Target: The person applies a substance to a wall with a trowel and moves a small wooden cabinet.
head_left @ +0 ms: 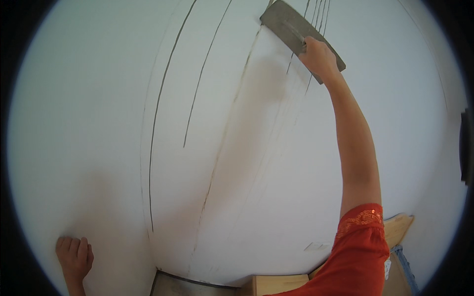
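Observation:
My right arm stretches up, and my right hand point(319, 58) is closed around the handle of a grey rectangular plastering trowel point(282, 18). The trowel's flat plate is tilted, its far left corner higher than the near right one, and it lies against or close to the white wall point(237, 163). It covers part of several thin dark streaks running down the wall. At the lower left, my left hand point(75, 254) is curled into a loose fist by the wall, with nothing visible in it; whether it touches the wall, I cannot tell.
Long dark lines point(157, 113) and faint brownish streaks run down the wall. Below are light wooden furniture point(279, 283), a wooden board point(399, 228) and a blue bar point(406, 269) at the lower right. A dark object point(465, 148) juts in at the right rim.

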Action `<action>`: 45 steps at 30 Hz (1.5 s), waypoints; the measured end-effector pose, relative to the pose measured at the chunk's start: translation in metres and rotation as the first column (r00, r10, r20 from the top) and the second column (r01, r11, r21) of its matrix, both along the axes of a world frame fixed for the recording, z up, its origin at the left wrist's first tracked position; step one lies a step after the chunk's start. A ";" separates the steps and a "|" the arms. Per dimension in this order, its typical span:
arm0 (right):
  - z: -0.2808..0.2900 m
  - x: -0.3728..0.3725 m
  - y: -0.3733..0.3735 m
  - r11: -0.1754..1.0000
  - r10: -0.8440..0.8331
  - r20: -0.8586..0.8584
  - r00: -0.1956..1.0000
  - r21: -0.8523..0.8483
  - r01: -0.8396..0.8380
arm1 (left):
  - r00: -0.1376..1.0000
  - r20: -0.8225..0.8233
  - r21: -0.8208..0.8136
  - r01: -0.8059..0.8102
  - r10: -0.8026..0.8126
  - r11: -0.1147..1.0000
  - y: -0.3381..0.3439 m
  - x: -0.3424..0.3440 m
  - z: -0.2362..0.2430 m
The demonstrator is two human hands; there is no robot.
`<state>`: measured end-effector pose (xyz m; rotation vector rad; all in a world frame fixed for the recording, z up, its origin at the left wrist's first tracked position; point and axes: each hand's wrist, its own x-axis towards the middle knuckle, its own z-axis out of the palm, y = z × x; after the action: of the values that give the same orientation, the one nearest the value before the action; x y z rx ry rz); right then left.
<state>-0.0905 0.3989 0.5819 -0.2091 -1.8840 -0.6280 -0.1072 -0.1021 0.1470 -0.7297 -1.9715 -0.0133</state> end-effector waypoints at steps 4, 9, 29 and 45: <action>0.003 0.003 0.002 0.999 -0.038 -0.028 0.999 -0.028 0.037 | 1.000 -0.009 -0.009 0.024 -0.024 1.000 0.003 0.001 0.009; -0.016 0.007 0.008 1.000 0.013 0.069 0.998 0.027 -0.015 | 0.998 -0.067 -0.018 0.013 -0.014 1.000 0.004 0.003 0.012; -0.026 0.020 -0.001 0.999 0.008 0.091 0.996 0.037 -0.011 | 0.988 0.154 0.017 -0.001 -0.002 1.000 -0.018 0.012 0.007; -0.078 0.026 0.011 0.995 0.043 0.148 0.988 0.083 -0.056 | 0.998 0.015 -0.042 0.066 -0.066 0.997 0.002 0.011 0.030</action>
<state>-0.0645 0.4095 0.5040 -0.0601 -1.9912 -0.7062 -0.0961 -0.1002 0.1767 -0.8243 -1.9655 -0.0162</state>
